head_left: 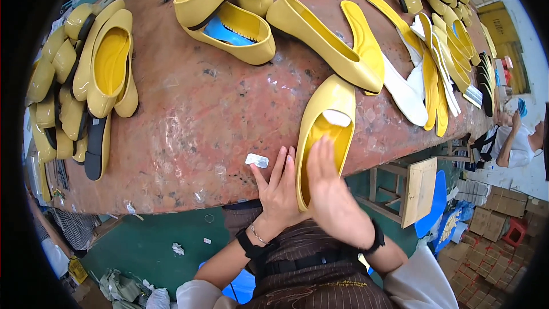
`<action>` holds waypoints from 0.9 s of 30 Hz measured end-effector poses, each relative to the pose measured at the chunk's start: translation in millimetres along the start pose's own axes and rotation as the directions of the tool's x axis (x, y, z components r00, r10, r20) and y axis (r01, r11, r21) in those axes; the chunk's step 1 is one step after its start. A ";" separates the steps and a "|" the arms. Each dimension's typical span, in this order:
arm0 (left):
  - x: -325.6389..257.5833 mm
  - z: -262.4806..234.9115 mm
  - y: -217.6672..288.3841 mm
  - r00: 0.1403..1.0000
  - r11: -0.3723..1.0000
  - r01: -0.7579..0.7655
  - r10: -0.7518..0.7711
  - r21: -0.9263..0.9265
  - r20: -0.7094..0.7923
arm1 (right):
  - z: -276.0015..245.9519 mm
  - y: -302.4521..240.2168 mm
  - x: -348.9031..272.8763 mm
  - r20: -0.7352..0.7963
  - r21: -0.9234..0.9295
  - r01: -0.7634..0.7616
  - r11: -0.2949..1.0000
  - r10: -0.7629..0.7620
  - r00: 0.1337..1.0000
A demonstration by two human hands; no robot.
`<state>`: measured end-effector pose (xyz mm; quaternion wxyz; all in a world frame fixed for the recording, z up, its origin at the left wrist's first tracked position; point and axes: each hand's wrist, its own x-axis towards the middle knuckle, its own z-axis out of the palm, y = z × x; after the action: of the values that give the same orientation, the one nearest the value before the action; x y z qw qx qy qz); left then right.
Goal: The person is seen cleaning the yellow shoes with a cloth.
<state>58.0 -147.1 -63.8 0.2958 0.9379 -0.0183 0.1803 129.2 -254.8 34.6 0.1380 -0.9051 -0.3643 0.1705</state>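
"Two hands meet at one shoe. How are the fingers?"

"On the right hand (331,194) they are straight, close together and clenched on nothing, reaching into the opening of a yellow flat shoe (330,97). They look blurred, and I cannot tell how hard they press."

"And the left hand (277,191)?"

"Its visible fingers stretch forward along the shoe's left side, near the heel. Some are hidden, so I cannot tell whether they grasp it. The outermost tip is right by a small whitish label (257,161)."

"Where exactly is the shoe?"

"At the table's near edge, toe pointing away from the person, with its yellow lining showing and a white patch at the front of the opening."

"What's on the wrists?"

"A black band on each, plus a thin bracelet (257,234) on the left."

"Just past the toe?"

"Another yellow shoe (314,34), lying aslant, its pointed end over a yellow insole (363,40). White insoles (403,94) lie to the right of that."

"Farther out?"

"Upper middle, a group of shoes, one with a blue insert (229,31) in it. Far left, a heap of yellow shoes (108,63). All of it sits on a worn reddish table (183,137)."

"Beyond the table?"

"Green floor (166,232), a wooden stool (420,191), stacked cartons (492,217), and another person (517,146) at the far right."
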 end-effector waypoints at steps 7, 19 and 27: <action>6.8 -0.5 6.3 1.000 1.000 -0.016 0.015 -0.021 -0.016 | 3.6 35.1 43.8 -0.141 0.005 -0.254 0.967 0.252 0.958; 8.2 -0.4 6.6 1.000 1.000 0.006 -0.006 0.001 0.018 | 26.9 50.4 56.4 -0.424 -0.261 -0.262 0.929 0.134 0.896; 11.0 -3.8 6.8 0.999 1.000 -0.001 0.001 0.008 0.046 | 24.1 63.6 68.2 -0.252 -0.196 -0.241 0.950 0.189 0.949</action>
<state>66.1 -149.7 -53.4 0.2913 0.9430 -0.0250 0.1587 204.4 -247.9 -25.2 0.0565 -0.9629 -0.2612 0.0366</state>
